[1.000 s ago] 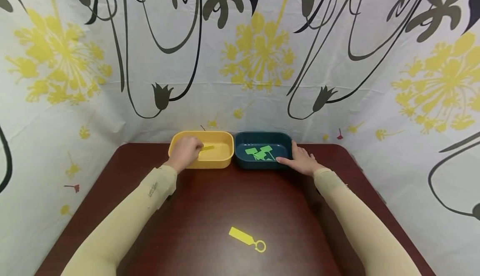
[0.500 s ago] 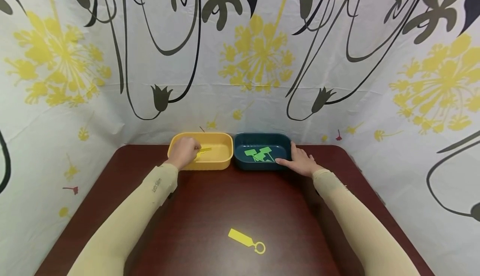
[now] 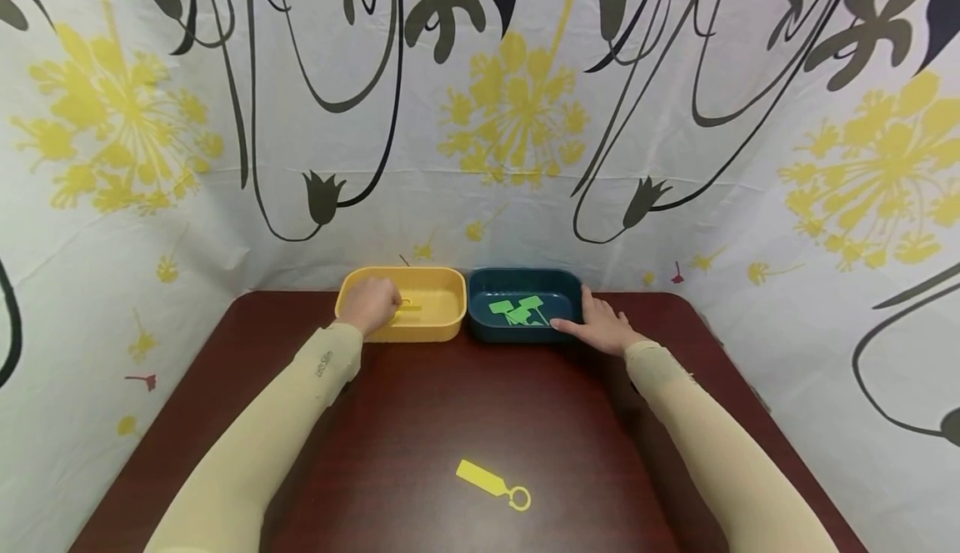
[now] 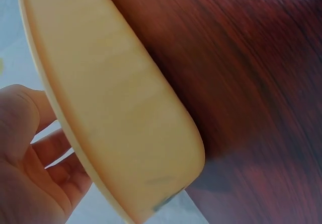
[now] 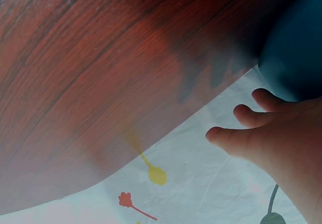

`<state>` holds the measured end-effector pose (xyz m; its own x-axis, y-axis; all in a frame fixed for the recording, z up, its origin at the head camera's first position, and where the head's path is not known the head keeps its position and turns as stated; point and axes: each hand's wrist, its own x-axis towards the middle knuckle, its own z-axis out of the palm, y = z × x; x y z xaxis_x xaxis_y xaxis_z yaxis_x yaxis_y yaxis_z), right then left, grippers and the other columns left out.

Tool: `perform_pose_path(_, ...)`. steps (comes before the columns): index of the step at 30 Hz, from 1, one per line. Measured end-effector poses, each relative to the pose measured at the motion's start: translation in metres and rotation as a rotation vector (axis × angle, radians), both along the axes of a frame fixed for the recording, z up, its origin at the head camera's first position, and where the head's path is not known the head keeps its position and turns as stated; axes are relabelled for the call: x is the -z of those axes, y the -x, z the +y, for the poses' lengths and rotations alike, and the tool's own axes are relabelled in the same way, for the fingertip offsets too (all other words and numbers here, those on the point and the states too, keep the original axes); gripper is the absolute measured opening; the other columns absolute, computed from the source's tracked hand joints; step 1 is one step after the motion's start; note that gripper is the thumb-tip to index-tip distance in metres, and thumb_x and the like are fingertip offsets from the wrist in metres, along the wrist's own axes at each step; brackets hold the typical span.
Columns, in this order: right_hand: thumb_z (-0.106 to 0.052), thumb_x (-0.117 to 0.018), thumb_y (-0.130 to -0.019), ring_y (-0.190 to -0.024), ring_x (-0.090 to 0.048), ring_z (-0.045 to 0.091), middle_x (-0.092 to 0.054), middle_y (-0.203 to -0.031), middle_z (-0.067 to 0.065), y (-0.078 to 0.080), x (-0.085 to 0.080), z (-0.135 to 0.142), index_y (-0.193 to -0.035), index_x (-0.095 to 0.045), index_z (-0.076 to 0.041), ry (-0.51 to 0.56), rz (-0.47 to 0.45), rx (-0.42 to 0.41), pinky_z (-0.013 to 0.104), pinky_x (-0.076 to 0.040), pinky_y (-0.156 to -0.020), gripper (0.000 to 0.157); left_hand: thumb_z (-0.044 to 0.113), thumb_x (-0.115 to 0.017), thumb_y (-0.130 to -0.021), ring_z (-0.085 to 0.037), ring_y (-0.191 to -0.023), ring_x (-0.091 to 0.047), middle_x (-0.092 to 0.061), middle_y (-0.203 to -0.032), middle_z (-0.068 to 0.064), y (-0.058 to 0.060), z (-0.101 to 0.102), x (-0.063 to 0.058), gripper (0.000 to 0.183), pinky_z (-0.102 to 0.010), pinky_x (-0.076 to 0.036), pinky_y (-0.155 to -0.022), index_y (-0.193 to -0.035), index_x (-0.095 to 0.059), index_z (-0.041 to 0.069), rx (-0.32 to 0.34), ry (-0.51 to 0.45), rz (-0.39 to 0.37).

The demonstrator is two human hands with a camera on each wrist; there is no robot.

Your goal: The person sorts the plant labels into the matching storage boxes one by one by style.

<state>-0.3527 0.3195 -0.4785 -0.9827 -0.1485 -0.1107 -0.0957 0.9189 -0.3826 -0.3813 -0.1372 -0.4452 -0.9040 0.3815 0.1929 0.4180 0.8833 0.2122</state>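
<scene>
My left hand (image 3: 370, 305) reaches into the yellow bin (image 3: 442, 334) over its left end. Its fingers are bent downward, and the fingertips are hidden. In the left wrist view, the thumb and fingers pass behind the wall of the yellow bin (image 4: 115, 93). Just right of this hand, a yellow loop tag (image 3: 408, 308) shows on the bin floor. My right hand (image 3: 603, 325) rests at the right end of the dark teal bin (image 3: 525, 334), thumb over the front rim and fingers spread along the outer side. Several green tags (image 3: 531, 303) lie inside that bin.
A single yellow loop tag (image 3: 482, 478) lies on the dark red wooden table (image 3: 420, 403), near the front. Both bins stand side by side at the table's back edge, close to a white patterned cloth (image 3: 465, 219) hanging behind.
My left hand has shifted slightly and turned over the yellow bin; the yellow tag beside its fingers now lies at a different angle. My right hand has stayed in place.
</scene>
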Motion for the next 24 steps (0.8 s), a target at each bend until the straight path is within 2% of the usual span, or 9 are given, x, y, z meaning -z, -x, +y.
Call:
perform_pose_path(7,-0.09,-0.043,-0.08,-0.149,-0.013,0.045,-0.012,-0.164,0.025,0.0,-0.0006,-0.0004,-0.16,0.006,-0.001,0.001,-0.002,0.002,0.074,-0.005,-0.11,0.129,-0.01,-0.051,-0.083,-0.013,-0.054,-0.017,-0.017,-0.057,0.003,0.0021,0.0017,0.0017,0.046,-0.028,-0.021,-0.051,-0.054,-0.029,0.019,-0.017,0.052,-0.058)
perform_pose_path(14,-0.088,-0.045,-0.081,-0.149,-0.013,0.046,-0.012,-0.164,0.026,-0.0039,-0.0052,-0.0017,-0.159,0.007,-0.001,0.014,-0.005,-0.003,0.075,-0.005,-0.109,0.128,-0.01,-0.049,-0.077,-0.013,-0.052,-0.015,-0.016,-0.054,0.004,0.0081,0.0035,0.005,0.042,-0.027,-0.019,-0.048,-0.052,-0.031,0.019,-0.025,0.072,-0.09)
perform_pose_path(18,-0.088,-0.045,-0.081,-0.148,-0.014,0.045,-0.014,-0.164,0.026,-0.0046,-0.0044,-0.002,-0.159,0.006,-0.001,0.009,-0.005,-0.003,0.075,-0.006,-0.109,0.128,-0.007,-0.05,-0.078,-0.013,-0.05,-0.019,-0.021,-0.053,0.004,0.0098,0.0039,0.0094,0.04,-0.027,-0.023,-0.046,-0.051,-0.035,0.019,-0.038,0.078,-0.131)
perform_pose_path(24,-0.089,-0.044,-0.08,-0.148,-0.014,0.046,-0.013,-0.164,0.026,-0.001,-0.0017,-0.0004,-0.16,0.006,-0.001,0.01,-0.005,-0.001,0.075,-0.005,-0.109,0.129,-0.002,-0.053,-0.088,-0.016,-0.053,-0.028,-0.026,-0.058,0.001,0.0084,0.0055,0.0073,0.04,-0.031,-0.032,-0.052,-0.057,-0.037,0.017,-0.076,0.072,-0.187)
